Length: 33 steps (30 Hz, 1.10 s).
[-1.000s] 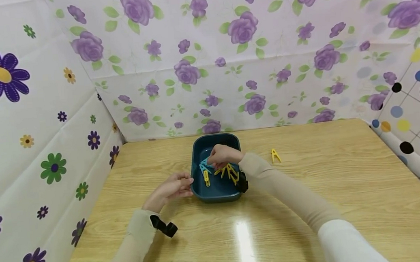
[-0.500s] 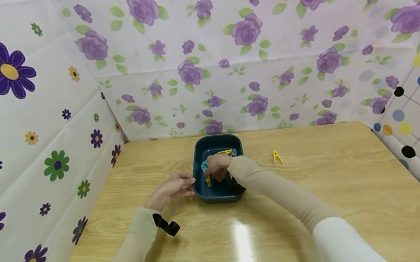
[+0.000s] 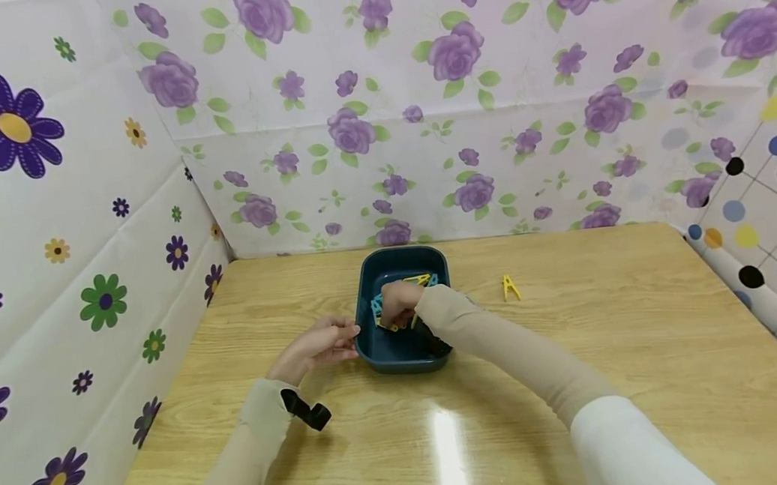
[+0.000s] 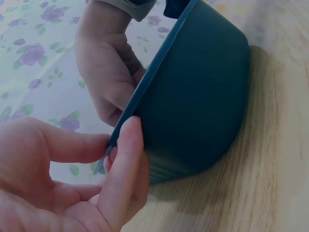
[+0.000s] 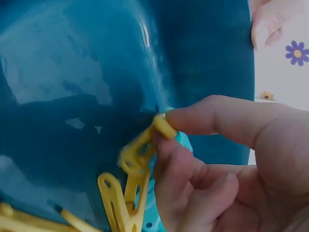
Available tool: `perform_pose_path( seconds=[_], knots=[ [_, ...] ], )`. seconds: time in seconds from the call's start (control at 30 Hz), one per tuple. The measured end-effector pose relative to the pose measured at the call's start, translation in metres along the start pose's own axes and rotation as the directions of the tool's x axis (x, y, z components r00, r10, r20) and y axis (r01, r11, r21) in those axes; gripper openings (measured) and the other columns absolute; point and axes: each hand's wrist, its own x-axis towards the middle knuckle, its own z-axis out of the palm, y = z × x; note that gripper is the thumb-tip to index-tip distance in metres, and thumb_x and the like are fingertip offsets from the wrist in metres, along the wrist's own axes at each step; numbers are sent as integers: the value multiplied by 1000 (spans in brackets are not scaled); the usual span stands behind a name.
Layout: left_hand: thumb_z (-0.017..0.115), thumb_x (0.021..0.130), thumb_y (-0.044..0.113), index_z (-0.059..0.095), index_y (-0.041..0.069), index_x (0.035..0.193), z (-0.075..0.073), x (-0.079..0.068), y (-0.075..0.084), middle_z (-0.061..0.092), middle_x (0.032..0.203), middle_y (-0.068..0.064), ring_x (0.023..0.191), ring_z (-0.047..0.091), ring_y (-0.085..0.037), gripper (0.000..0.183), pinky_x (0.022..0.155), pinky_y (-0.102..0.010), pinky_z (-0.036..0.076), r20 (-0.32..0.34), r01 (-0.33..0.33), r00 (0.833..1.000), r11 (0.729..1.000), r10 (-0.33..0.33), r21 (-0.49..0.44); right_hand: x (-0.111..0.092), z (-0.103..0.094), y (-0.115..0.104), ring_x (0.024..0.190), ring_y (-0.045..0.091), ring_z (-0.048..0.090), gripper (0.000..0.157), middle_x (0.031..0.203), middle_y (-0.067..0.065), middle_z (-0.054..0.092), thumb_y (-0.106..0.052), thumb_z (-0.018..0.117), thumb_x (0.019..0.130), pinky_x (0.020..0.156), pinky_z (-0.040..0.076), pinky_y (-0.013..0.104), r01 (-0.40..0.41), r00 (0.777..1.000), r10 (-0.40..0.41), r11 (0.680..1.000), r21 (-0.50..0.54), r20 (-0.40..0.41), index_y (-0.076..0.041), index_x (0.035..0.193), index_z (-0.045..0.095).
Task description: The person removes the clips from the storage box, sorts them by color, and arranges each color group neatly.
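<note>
In the head view, a dark teal, glossy, deep rectangular plastic bin with rounded corners [image 3: 404,366] stands on a pale wood-grained table [image 3: 638,330], long sides running away from the person. Inside it lie small light-blue plastic clothespins [image 3: 375,304], partly hidden, and a slim yellow plastic clothespin near the far end [image 3: 421,278]. A second yellow clothespin, legs spread in an A shape [image 3: 510,288], lies on the table to the bin's right, well apart from it. The left hand [image 3: 325,341] comes from the lower left and holds the bin's left rim. The right hand [image 3: 402,302] reaches in across the bin's right side, knuckles up and fingers pointing down.

In the left wrist view, the left thumb presses the rim from the inner side while the fingers lie against the outer wall, a narrow pinch. The right hand dips behind that rim, its fingertips hidden.

In the right wrist view, thumb and fingers of the right hand pinch a blurred, tilted yellow clothespin with a round hole [image 5: 139,150]. Its lower end overlaps other yellow clothespins [image 5: 113,200] inside the bin, with light blue showing beneath; the remaining fingers curl toward the palm.
</note>
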Motion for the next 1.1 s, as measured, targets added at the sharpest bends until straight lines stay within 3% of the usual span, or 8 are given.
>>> perform_pose_path(
  seconds=[0.17, 0.4, 0.53, 0.6, 0.7, 0.8, 0.9, 1.1],
  knots=[
    [50, 94, 14, 52, 3, 95, 0, 1, 0, 57, 75, -2, 67, 58, -10, 12, 66, -22, 55, 2, 1, 1000, 1000, -1, 9, -3, -2, 1, 48, 10, 47, 13, 62, 2, 56, -13, 72, 76, 45, 40, 19, -9, 1000, 10, 1000, 6, -29, -5, 79, 62],
    [50, 93, 13, 52, 5, 90, 0, 0, 1, 56, 73, -1, 67, 57, -10, 9, 64, -20, 54, 21, -11, 1000, 1000, 11, -1, -13, -7, -3, 61, 13, 55, 38, 91, 8, 57, -11, 78, 70, 61, 53, 23, -26, 992, 31, 999, 38, -124, -6, 101, 57],
    [49, 93, 12, 51, 5, 89, 0, 1, 0, 55, 72, -1, 67, 56, -9, 8, 65, -20, 54, 29, -14, 999, 1000, 14, -8, -17, -10, 1, 58, 13, 53, 40, 84, 6, 57, -15, 79, 70, 61, 53, 24, 7, 990, -5, 1000, 10, -144, -6, 103, 58],
    [49, 94, 11, 50, 4, 90, -1, 1, 0, 54, 71, -1, 66, 56, -9, 8, 65, -20, 54, 26, -12, 1000, 1000, 13, -12, -19, -11, 4, 51, 11, 48, 34, 72, 3, 53, -16, 78, 70, 53, 49, 22, 32, 987, -32, 999, -4, -158, -6, 97, 60],
    [50, 94, 12, 50, 2, 94, -1, 2, -2, 55, 71, -1, 66, 57, -9, 10, 66, -21, 54, 24, -14, 1000, 1000, 14, -6, -26, -14, 11, 42, 10, 37, 21, 54, -2, 40, -18, 74, 74, 43, 38, 22, 71, 983, -72, 997, -14, -171, -9, 72, 55],
    [50, 93, 12, 50, 1, 97, -1, 2, -3, 57, 73, -2, 67, 58, -9, 12, 66, -21, 55, 16, -22, 1000, 1000, 22, 2, -35, -17, 19, 38, 10, 30, 38, 44, -4, 30, -20, 68, 78, 42, 33, 23, 109, 976, -107, 994, 0, -188, -15, 50, 42],
    [50, 94, 12, 51, 2, 95, -1, 1, -3, 58, 74, -2, 68, 58, -9, 10, 65, -21, 55, 11, -27, 1000, 1000, 27, 5, -45, -19, 27, 38, 10, 28, 43, 42, -5, 29, -22, 64, 80, 44, 32, 25, 160, 962, -148, 986, 36, -228, -18, 46, 39],
    [50, 94, 13, 52, 4, 90, 0, 1, -2, 56, 74, -2, 68, 58, -10, 10, 66, -22, 55, 23, -36, 999, 999, 35, 8, -54, -14, 48, 43, 9, 28, 30, 47, -5, 34, -24, 64, 83, 48, 32, 23, 259, 916, -231, 965, 44, -329, -9, 58, 57]
  ],
)
